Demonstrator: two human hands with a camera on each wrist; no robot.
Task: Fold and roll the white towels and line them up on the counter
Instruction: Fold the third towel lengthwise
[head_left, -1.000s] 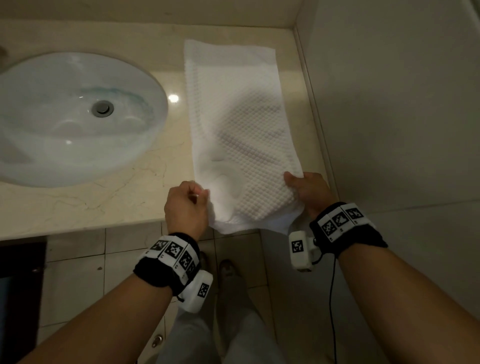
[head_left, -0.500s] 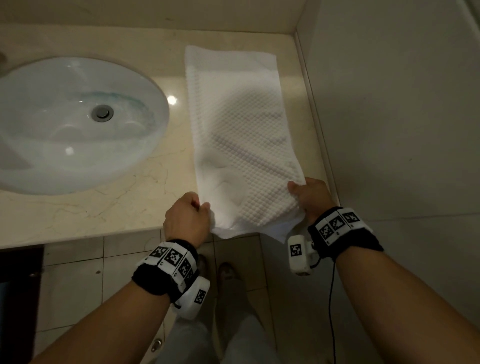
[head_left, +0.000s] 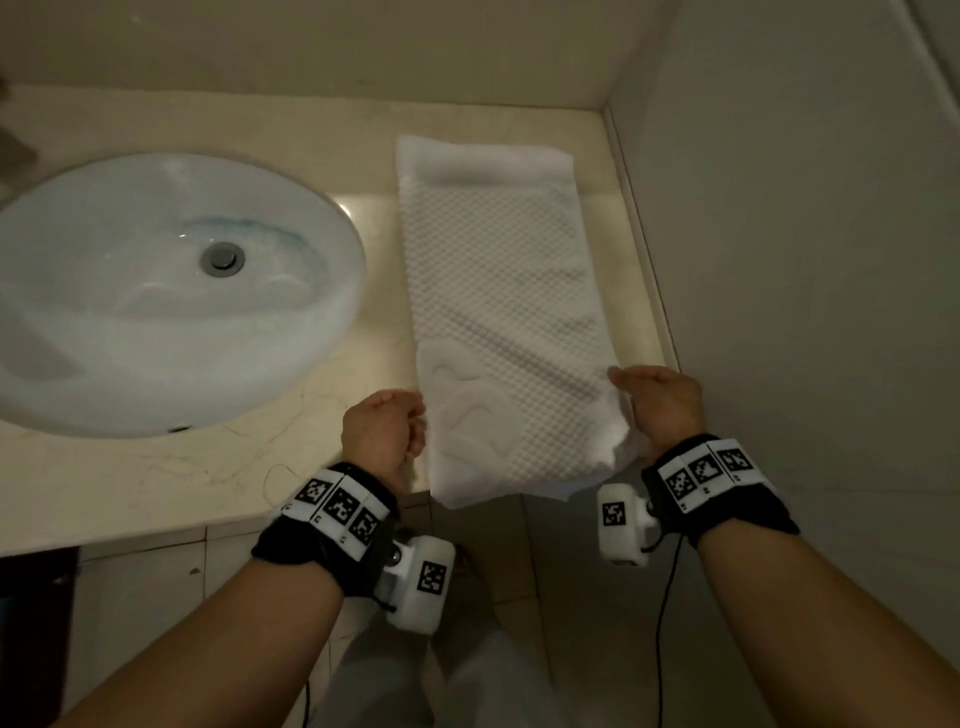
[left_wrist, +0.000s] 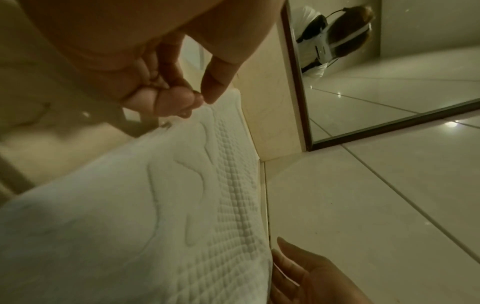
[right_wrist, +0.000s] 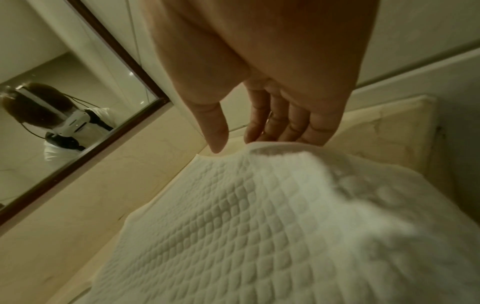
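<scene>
A white waffle-textured towel (head_left: 498, 312), folded into a long strip, lies on the beige counter (head_left: 208, 478) and runs away from me. Its near end hangs over the front edge. My left hand (head_left: 387, 431) is at the strip's near left edge with its fingers curled. In the left wrist view my left hand's thumb and fingers (left_wrist: 200, 100) pinch that edge of the towel (left_wrist: 130, 205). My right hand (head_left: 649, 400) is at the near right corner. In the right wrist view its fingers (right_wrist: 275, 127) are straight and slip behind the raised towel (right_wrist: 259, 226) edge, with the thumb apart.
A white oval sink (head_left: 52, 338) sits on the counter left of the towel. A tiled wall (head_left: 779, 260) stands close along the towel's right side. A dark-framed mirror (left_wrist: 376, 72) hangs above the counter's back. Below the front edge are floor tiles and my legs.
My right hand's fingers have loosened from gripping the corner to lying straight. My head has tilted up, so more of the back wall shows. The towel lies about where it did.
</scene>
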